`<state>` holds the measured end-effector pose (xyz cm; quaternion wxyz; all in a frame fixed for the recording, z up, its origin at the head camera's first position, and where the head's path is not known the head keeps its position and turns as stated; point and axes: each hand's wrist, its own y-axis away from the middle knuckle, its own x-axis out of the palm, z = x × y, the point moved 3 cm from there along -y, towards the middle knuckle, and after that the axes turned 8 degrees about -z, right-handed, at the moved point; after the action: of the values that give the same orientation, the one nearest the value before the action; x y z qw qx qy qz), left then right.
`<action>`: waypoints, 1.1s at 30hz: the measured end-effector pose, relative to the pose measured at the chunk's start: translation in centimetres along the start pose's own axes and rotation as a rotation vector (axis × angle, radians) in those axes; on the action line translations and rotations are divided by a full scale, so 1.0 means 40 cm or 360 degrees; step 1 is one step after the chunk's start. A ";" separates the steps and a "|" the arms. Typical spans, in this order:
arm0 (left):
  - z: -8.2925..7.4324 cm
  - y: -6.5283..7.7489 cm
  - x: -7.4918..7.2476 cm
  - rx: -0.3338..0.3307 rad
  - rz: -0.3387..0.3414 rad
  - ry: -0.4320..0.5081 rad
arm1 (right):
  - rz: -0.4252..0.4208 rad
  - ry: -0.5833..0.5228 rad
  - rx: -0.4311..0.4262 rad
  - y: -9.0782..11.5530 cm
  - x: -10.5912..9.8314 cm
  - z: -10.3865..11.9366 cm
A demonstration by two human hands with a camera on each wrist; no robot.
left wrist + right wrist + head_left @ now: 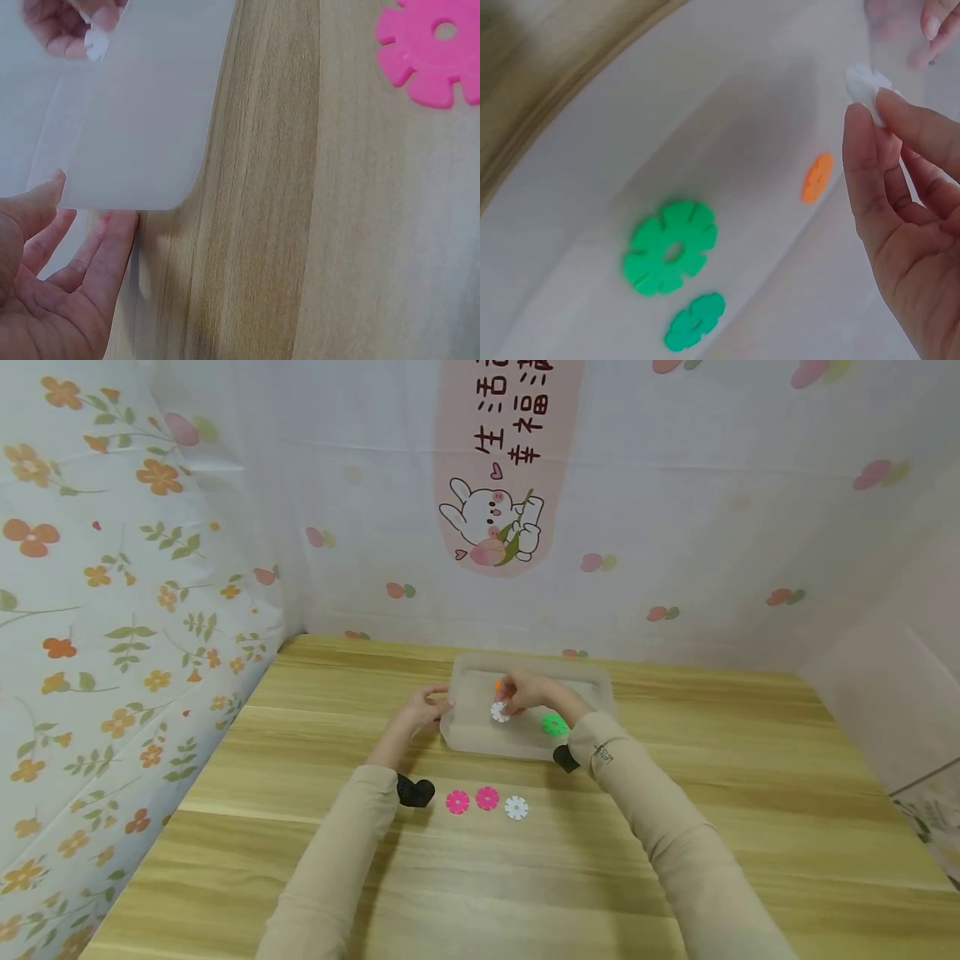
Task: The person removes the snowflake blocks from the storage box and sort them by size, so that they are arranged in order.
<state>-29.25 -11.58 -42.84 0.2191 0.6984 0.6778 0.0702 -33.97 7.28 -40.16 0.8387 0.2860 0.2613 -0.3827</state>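
Observation:
My right hand (522, 690) pinches a white notched disc (499, 712) between thumb and fingertips, above the inside of a translucent plastic box (480, 742). My left hand (427, 707) holds the box's left end; in the left wrist view its thumb lies at the rim and the other fingers are on the outer side. Inside the box are a green notched disc (554, 724) and an orange disc (817, 178), partly hidden in the head view by the right hand. A smaller green shape (695, 322) shows beside the green disc; I cannot tell whether it is a reflection.
In front of the box, two pink notched discs (457, 802) and a white notched disc (516, 807) lie in a row on the wooden table (465, 893). Behind the table hangs a printed cloth (637, 510), with a floral cloth (150, 610) along the left.

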 end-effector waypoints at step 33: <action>0.003 -0.003 0.002 0.0024 0.0002 -0.0037 | 0.0133 -0.0120 0.0005 0.233 -0.018 0.011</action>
<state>-29.29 -11.51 -43.03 0.2217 0.7011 0.6753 0.0572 -26.90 12.41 -36.78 0.8627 0.2835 0.2168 -0.3584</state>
